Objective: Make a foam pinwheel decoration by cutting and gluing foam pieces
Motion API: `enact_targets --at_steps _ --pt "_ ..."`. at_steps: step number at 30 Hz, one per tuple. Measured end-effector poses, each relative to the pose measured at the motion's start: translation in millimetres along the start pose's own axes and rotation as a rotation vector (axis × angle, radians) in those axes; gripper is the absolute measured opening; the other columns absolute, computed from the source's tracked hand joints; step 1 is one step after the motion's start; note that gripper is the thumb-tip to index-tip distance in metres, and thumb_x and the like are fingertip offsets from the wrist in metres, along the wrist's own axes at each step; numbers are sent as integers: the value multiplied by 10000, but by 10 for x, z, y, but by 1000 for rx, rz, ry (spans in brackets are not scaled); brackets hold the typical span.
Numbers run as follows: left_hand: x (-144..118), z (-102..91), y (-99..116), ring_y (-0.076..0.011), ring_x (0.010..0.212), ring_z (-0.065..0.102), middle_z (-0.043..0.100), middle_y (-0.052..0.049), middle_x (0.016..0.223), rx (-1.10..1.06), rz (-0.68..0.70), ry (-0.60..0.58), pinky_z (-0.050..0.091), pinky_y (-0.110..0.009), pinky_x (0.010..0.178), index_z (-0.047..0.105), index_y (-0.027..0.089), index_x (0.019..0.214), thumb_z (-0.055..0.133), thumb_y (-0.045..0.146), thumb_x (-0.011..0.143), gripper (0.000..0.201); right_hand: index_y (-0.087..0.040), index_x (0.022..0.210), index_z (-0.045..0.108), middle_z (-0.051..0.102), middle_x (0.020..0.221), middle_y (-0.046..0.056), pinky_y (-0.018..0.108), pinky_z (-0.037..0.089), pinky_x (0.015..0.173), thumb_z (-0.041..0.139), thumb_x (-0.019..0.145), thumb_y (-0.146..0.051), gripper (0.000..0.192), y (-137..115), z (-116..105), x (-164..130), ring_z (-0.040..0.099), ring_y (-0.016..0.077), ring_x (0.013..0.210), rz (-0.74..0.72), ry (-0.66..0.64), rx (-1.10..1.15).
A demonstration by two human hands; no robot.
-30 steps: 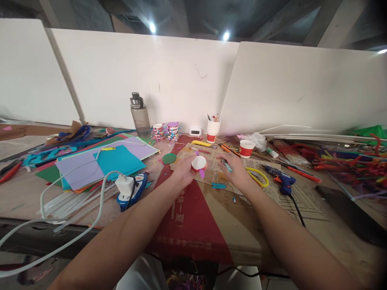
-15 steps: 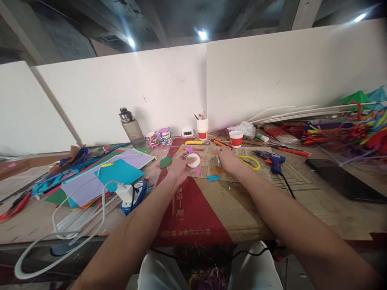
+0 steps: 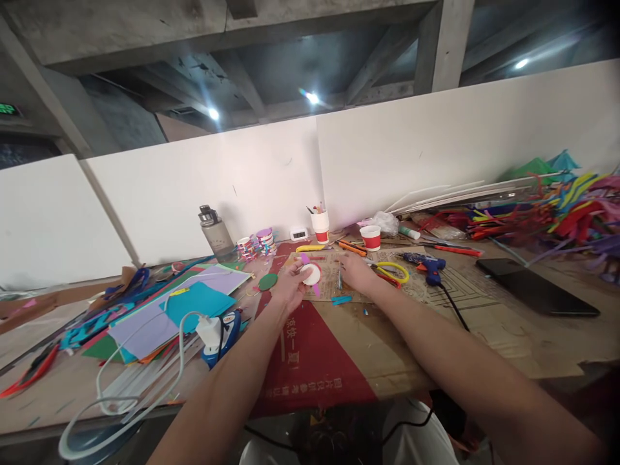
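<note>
My left hand [image 3: 291, 285] is closed on a small white paper disc [image 3: 311, 275] with a pink-red rim. Purple strips [image 3: 316, 290] stick out from its top and bottom. Just to the right, my right hand [image 3: 357, 274] reaches low over the printed cardboard [image 3: 329, 258], its fingers curled down; whatever they grip is too small to make out. A thin greyish piece [image 3: 340, 281] shows beneath those fingers. Close by lie blue strips [image 3: 341, 299], yellow-handled scissors [image 3: 393, 272] and a green disc [image 3: 267, 281].
A blue glue gun [image 3: 430, 266] with its cord and a black tablet-like slab [image 3: 537, 287] lie right. Behind stand paper cups [image 3: 371, 238], a bottle [image 3: 217, 236] and a small white clock [image 3: 299, 234]. Coloured sheets [image 3: 198, 310] and a plugged power strip [image 3: 223, 339] are left.
The head view has tilted up, so the table sits lower in the picture. My right hand has come slightly nearer the white disc. My left hand still holds the disc.
</note>
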State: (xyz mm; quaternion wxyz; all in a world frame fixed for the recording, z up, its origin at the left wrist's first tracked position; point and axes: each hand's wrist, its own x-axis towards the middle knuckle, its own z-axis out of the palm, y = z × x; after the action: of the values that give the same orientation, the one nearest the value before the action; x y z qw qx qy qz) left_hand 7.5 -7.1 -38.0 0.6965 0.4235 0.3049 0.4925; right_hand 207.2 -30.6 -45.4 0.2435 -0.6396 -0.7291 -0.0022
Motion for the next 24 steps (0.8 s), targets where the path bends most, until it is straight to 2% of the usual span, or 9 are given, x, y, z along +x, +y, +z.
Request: enact_targets --at_steps 3,7,10,14,24 --pt "13 10 1 -105 736 676 718 -16 859 -15 22 -51 575 -230 737 643 136 927 866 58 583 418 -131 1152 705 699 1185 162 337 447 1008 455 934 -89 334 -32 -6 0 639 229 1108 11 64 62" --pt "-11 8 11 -112 710 675 715 -19 847 -3 5 -55 563 -220 681 638 131 918 883 80 558 438 -142 1089 730 736 1114 123 320 473 978 477 923 -83 308 -64 6 -16 658 214 1070 6 123 125" --pt "-61 15 22 -154 720 694 723 -30 881 32 -16 -75 592 -283 651 629 144 957 899 138 555 484 -143 1037 741 747 1094 108 311 477 974 508 898 -64 283 -71 30 -26 662 209 1068 -9 157 160" --pt "-121 51 33 -178 781 714 724 -16 899 10 -25 -97 629 -394 735 610 171 969 889 149 584 476 -150 1004 747 757 1048 106 317 488 954 520 892 -69 266 -61 51 -29 674 209 1022 -24 203 199" --pt "-68 30 33 -179 768 712 728 -60 873 -15 -46 -16 622 -422 806 615 144 927 719 95 708 247 -165 875 752 767 944 83 307 511 899 550 843 -31 244 65 70 -8 691 190 913 -33 249 251"
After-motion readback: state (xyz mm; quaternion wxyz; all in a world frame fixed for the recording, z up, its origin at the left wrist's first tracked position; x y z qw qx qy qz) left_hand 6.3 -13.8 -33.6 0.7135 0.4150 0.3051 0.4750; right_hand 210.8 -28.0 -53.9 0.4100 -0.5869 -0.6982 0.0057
